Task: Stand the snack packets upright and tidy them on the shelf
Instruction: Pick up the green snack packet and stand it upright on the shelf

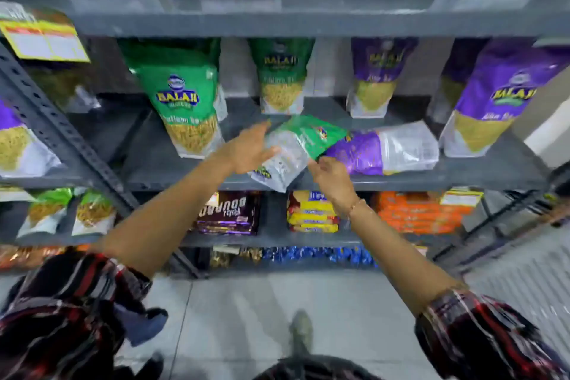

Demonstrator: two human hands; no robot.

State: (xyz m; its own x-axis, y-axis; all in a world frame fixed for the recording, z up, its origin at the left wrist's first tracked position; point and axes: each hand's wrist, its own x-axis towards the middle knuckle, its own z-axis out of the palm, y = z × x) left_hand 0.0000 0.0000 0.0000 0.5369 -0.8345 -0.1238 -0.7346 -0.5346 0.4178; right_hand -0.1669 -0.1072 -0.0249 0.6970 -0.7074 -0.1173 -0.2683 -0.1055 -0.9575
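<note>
Grey shelf point(462, 176) bears upright green packets point(185, 108) and a fallen purple packet point(382, 151).

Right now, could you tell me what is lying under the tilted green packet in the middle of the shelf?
The green packet overlaps the left end of a purple packet lying flat on the shelf. The covered part cannot be seen.

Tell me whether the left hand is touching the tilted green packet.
Touching. The head view shows the left hand with its fingers laid against the clear end of the green packet.

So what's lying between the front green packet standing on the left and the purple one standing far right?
In the head view, a tipped green packet, handled by both hands, and a purple packet lying flat beside it.
</note>
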